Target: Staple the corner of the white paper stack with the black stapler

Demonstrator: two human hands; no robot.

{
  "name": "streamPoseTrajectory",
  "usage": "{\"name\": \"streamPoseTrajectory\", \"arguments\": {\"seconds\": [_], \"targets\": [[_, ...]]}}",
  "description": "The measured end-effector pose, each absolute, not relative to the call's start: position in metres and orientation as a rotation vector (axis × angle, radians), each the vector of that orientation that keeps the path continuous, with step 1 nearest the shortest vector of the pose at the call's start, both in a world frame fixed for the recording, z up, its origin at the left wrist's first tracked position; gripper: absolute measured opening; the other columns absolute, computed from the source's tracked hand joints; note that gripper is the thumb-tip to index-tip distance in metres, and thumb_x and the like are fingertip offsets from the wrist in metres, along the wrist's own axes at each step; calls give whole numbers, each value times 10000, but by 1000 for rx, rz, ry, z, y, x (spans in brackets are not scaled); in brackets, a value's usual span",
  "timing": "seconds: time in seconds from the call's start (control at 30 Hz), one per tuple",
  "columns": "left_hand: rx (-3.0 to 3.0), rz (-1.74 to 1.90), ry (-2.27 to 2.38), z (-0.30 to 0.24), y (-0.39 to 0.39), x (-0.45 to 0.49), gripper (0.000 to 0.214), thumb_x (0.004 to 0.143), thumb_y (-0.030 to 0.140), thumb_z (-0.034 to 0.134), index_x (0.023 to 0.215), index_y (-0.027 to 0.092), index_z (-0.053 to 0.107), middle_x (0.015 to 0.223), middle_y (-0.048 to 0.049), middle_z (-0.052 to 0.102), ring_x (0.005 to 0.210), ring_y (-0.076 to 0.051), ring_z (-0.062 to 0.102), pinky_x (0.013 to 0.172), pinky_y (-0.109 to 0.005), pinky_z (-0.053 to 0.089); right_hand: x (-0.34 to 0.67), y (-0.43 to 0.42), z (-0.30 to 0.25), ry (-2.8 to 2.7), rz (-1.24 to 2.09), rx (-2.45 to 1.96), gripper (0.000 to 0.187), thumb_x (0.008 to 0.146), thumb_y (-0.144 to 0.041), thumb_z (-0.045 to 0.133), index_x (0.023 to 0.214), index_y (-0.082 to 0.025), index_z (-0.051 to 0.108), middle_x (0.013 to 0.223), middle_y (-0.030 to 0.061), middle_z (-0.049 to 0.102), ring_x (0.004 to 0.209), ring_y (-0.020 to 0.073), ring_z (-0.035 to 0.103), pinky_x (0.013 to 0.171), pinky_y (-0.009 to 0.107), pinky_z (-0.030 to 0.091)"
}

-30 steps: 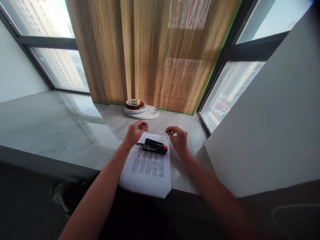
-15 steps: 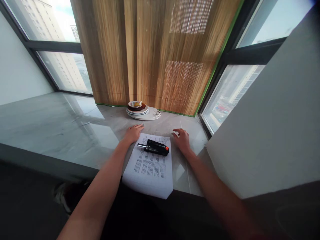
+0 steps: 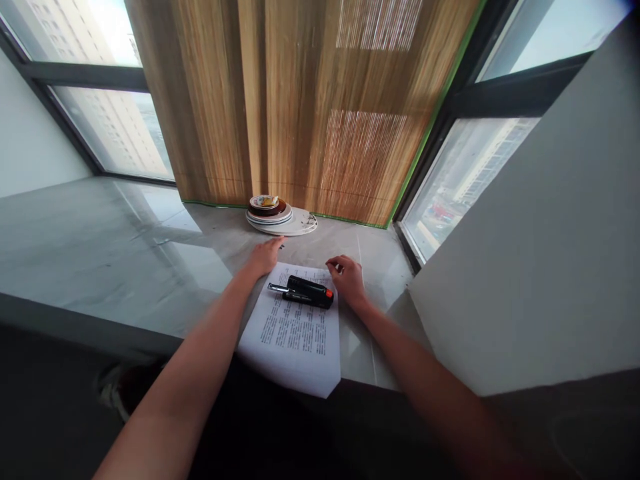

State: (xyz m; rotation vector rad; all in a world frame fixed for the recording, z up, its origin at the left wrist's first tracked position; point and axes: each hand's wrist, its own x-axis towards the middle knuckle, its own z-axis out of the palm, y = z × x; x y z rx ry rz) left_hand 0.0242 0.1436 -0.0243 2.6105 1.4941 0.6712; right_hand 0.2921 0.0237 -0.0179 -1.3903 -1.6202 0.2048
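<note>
A stack of printed paper [image 3: 295,363] lies on the grey stone sill, its near end hanging over the front edge. On it rests a black stapler [image 3: 307,291] with an orange patch at its right end and a silver strip sticking out to the left. My left hand [image 3: 264,259] lies flat by the paper's far left corner, fingers stretched forward. Beside its fingertips is a small dark thing [image 3: 281,247], too small to name. My right hand [image 3: 347,279] is at the far right corner, thumb and forefinger pinched together; what is between them cannot be made out.
Several stacked plates [image 3: 295,223], with a brown dish and a small patterned dish on top, stand at the back of the sill [image 3: 100,260]. Behind them hangs a bamboo blind [image 3: 295,120]. A white wall [image 3: 525,267] closes off the right side.
My right hand has moved left to the paper's far right corner, and its fingers have closed into a pinch. My left hand still lies by the left corner. The view has shifted slightly.
</note>
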Motion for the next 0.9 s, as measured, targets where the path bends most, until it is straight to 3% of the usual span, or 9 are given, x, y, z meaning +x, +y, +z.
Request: {"name": "streamPoseTrajectory", "arguments": {"seconds": [0.07,0.17,0.33,0.43,0.5,0.6,0.77,0.83,0.9], "targets": [[2648,642,1429,-24,145,24,495,944,49,424,1345,238,645,1481,-59,614,1351,-218,570,1148,-362,418,290,22,-15,-1627,228,-1374,136,869,-200,623,836,-211,754,798,11,692,668,160,584,733,311,459],[2617,668,1474,-24,146,24,338,956,117,508,1172,234,741,1260,-77,738,1178,-246,662,1068,-370,473,286,15,-8,-1635,237,-1293,136,893,-211,622,854,-210,753,795,14,685,677,163,575,731,314,460],[2496,868,1519,-29,151,22,254,891,117,623,1070,234,762,1069,-86,738,1027,-248,674,932,-340,524,280,-4,11,-1771,332,-971,232,1004,-340,577,887,-217,736,824,37,659,777,188,587,774,331,488],[2415,971,1537,-29,151,18,206,869,108,621,976,197,773,1013,-92,703,956,-237,670,911,-336,532,277,-13,16,-2018,532,-762,236,1007,-397,597,1126,-242,729,1030,58,677,933,204,631,868,357,520],[2365,1050,1589,-26,145,14,197,889,128,594,957,182,771,989,-100,694,929,-240,666,907,-349,530,273,-16,14,-2164,608,-725,382,961,-410,677,1315,-267,653,1165,69,655,1037,222,635,941,381,523],[2297,1193,1636,-16,127,11,193,936,188,563,932,180,756,937,-102,711,922,-248,662,903,-358,514,268,-15,5,-2216,567,-833,496,929,-320,719,1404,-282,580,1207,71,648,1091,236,629,989,399,515],[2257,1291,1484,2,93,17,211,985,233,511,884,197,692,878,-71,752,838,-222,683,807,-313,488,259,-22,18,-2113,411,-934,364,903,-249,745,1258,-237,666,1089,78,686,1026,254,629,946,415,525],[2251,1286,1461,6,86,20,221,1002,245,483,912,205,680,827,-53,742,781,-212,679,768,-301,477,250,-49,51,-1971,389,-955,176,943,-225,690,1117,-226,711,998,65,696,951,233,641,890,385,537],[2271,1283,1480,7,84,21,230,1009,252,468,924,205,676,765,-43,708,737,-211,658,744,-299,466,236,-93,98,-2033,550,-861,141,954,-164,637,1029,-239,731,938,27,716,843,186,658,806,320,551]]}}
